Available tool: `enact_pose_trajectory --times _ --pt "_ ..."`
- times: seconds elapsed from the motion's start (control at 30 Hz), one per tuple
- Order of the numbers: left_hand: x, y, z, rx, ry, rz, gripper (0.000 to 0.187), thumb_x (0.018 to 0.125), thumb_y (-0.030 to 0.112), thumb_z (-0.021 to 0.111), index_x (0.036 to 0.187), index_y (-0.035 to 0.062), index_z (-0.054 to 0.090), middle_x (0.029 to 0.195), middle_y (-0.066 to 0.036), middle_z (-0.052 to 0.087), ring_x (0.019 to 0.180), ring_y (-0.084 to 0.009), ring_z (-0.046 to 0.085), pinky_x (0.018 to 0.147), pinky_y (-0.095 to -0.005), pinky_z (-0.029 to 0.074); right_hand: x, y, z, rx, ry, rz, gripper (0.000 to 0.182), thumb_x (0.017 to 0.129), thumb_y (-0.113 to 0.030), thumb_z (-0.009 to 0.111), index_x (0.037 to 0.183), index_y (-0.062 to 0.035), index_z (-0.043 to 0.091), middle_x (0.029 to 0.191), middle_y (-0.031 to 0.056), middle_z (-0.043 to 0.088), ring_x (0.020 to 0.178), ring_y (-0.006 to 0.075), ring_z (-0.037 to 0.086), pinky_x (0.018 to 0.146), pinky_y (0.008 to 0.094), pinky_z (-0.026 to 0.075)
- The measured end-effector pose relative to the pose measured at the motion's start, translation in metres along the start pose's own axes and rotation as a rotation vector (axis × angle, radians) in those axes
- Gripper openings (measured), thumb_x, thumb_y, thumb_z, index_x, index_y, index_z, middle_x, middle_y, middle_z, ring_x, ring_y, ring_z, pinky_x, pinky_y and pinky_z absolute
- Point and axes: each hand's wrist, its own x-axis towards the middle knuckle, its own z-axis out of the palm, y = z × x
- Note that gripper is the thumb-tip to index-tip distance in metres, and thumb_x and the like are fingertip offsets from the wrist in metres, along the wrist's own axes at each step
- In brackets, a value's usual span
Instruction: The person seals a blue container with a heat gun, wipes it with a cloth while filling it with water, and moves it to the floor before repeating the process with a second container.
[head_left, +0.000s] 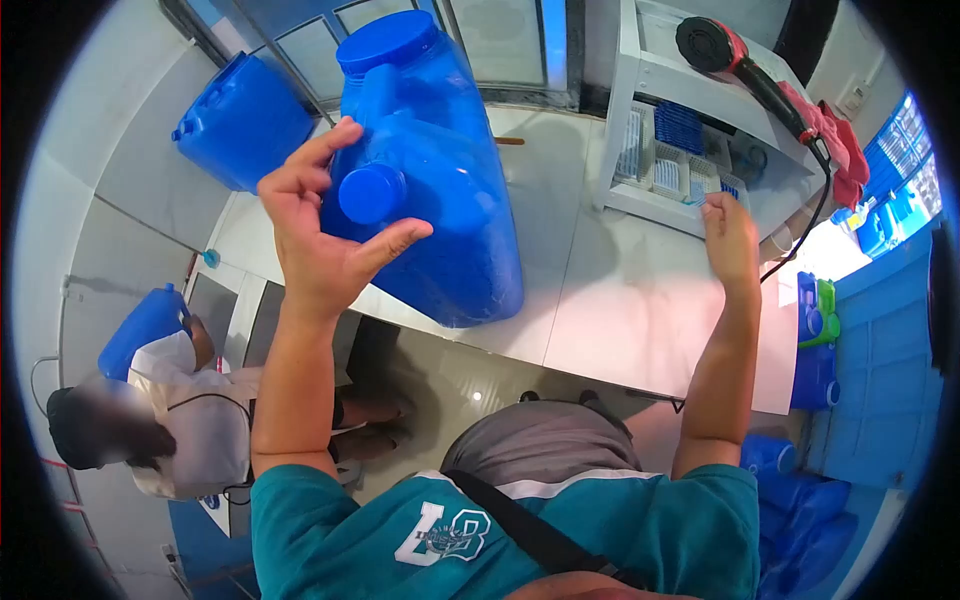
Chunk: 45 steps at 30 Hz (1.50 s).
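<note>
A big blue water jug (450,210) with a wide lid (388,42) and a smaller screw cap (371,194) is on the white counter in front of me. My left hand (325,225) is beside the small cap, thumb and fingers spread around it with a gap showing. Over to the right, my right hand (732,235) is at the front edge of the white shelf unit, its fingertips pinched on a small light-blue piece too tiny to name. White baskets (668,172) inside the shelf hold blue and white small items just beyond those fingers.
A black-and-red heat gun (722,52) lies on top of the shelf, its cord hanging down near my right forearm. Another blue jug (240,120) stands at the back left. A person (190,420) sits at lower left by a blue jug (145,325). More jugs (800,500) are stacked at right.
</note>
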Motion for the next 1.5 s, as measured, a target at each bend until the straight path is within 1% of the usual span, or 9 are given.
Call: enact_pose_trajectory --times 0.17,0.27,0.6,0.7,0.77,0.93,1.17,1.23,1.5 --pt "0.009 0.005 -0.006 0.144 0.048 0.033 0.066 0.069 0.020 0.093 0.123 0.0046 0.059 0.133 -0.019 0.057 0.125 -0.0358 0.056 0.107 -0.0440 0.045 -0.046 -0.055 0.001 0.554 -0.005 -0.322 0.027 0.098 -0.004 0.061 0.124 0.0018 0.060 0.092 0.0004 0.059 0.082 0.0074 0.053 0.081 0.0233 0.047" --pt "0.012 0.011 -0.002 0.033 0.090 -0.055 0.048 0.068 0.017 0.092 0.107 0.0050 0.066 0.128 -0.016 0.061 0.122 -0.0340 0.059 0.103 -0.0428 0.047 -0.061 -0.086 -0.005 0.706 0.000 -0.343 0.027 0.095 -0.003 0.064 0.122 -0.0014 0.063 0.091 0.0046 0.063 0.083 0.0122 0.060 0.080 0.0267 0.050" --pt "0.033 0.021 0.021 0.130 0.041 -0.012 0.061 0.067 0.024 0.093 0.117 0.0062 0.062 0.127 -0.014 0.062 0.119 -0.0312 0.059 0.100 -0.0415 0.048 -0.079 -0.118 -0.009 0.919 -0.130 -0.425 0.018 0.096 -0.003 0.064 0.114 0.0006 0.062 0.097 0.0043 0.064 0.088 0.0107 0.061 0.082 0.0266 0.051" --pt "0.034 0.043 0.024 0.306 0.120 0.078 0.063 0.077 0.025 0.088 0.126 0.0032 0.054 0.124 -0.016 0.062 0.113 -0.0299 0.060 0.097 -0.0432 0.049 -0.086 -0.116 -0.017 1.171 -0.224 -0.324 0.024 0.097 -0.005 0.065 0.119 -0.0005 0.056 0.102 0.0041 0.063 0.092 0.0100 0.060 0.083 0.0261 0.050" --pt "0.017 0.051 0.033 -0.064 0.292 0.162 0.053 0.090 0.021 0.075 0.130 -0.0013 0.049 0.122 -0.019 0.061 0.108 -0.0268 0.060 0.095 -0.0418 0.049 -0.091 -0.113 -0.023 1.375 -0.424 -0.318 0.028 0.097 -0.006 0.066 0.120 -0.0023 0.050 0.104 0.0043 0.061 0.095 0.0094 0.059 0.082 0.0258 0.050" --pt "0.015 0.139 0.125 -0.955 0.015 -0.530 0.061 0.102 0.003 0.050 0.156 0.0031 0.023 0.133 -0.016 0.056 0.122 -0.0205 0.052 0.100 -0.0366 0.045 -0.095 -0.102 -0.030 1.633 -0.796 -0.184 0.022 0.097 -0.013 0.068 0.101 -0.0096 0.047 0.101 0.0050 0.062 0.085 0.0128 0.062 0.076 0.0288 0.052" --pt "0.028 0.156 0.155 -0.899 -0.082 -0.673 0.050 0.097 0.003 0.063 0.143 -0.0019 0.044 0.113 -0.008 0.064 0.103 -0.0115 0.061 0.092 -0.0284 0.049 -0.094 -0.068 -0.037 1.560 -0.891 -0.056 0.021 0.098 -0.018 0.068 0.104 -0.0092 0.050 0.101 0.0026 0.063 0.084 0.0105 0.061 0.074 0.0282 0.051" --pt "0.031 0.162 0.163 -0.895 -0.054 -0.711 0.044 0.096 0.004 0.065 0.137 -0.0016 0.048 0.110 -0.007 0.065 0.098 -0.0101 0.061 0.088 -0.0272 0.050 -0.092 -0.057 -0.042 1.453 -0.602 -0.299 0.018 0.099 -0.019 0.067 0.104 -0.0067 0.055 0.103 0.0027 0.064 0.085 0.0087 0.059 0.075 0.0265 0.049" --pt "0.028 0.181 0.195 -1.066 0.191 -0.823 0.031 0.094 0.002 0.069 0.118 0.0009 0.049 0.103 -0.009 0.067 0.090 -0.0098 0.063 0.079 -0.0250 0.052 -0.077 -0.030 -0.062 1.236 -0.455 -0.379 0.016 0.099 -0.019 0.067 0.097 -0.0048 0.059 0.113 0.0052 0.059 0.087 0.0043 0.052 0.073 0.0214 0.043"
